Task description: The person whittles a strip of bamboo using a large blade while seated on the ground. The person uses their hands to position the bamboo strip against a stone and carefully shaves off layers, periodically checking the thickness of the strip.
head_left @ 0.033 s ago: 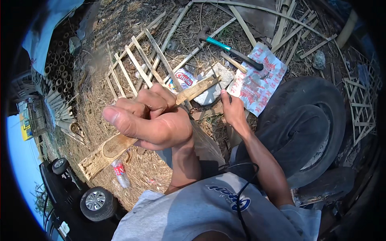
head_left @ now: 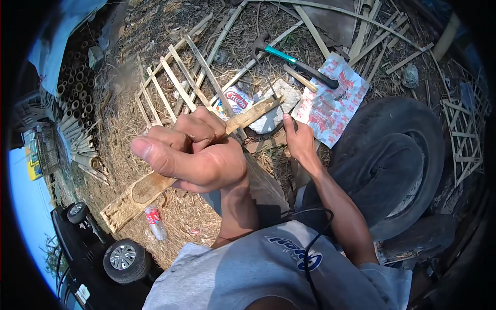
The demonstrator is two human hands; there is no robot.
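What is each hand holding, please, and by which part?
The left hand holds a wooden strip around its middle; the right hand holds a thin tool by its near end.

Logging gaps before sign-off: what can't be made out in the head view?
Head view: middle of the bamboo strip, hidden behind the left grip.
Head view: handle of the thin tool, mostly covered by the right grip.
Head view: rest of the dark vehicle, cut off by the picture's rim.
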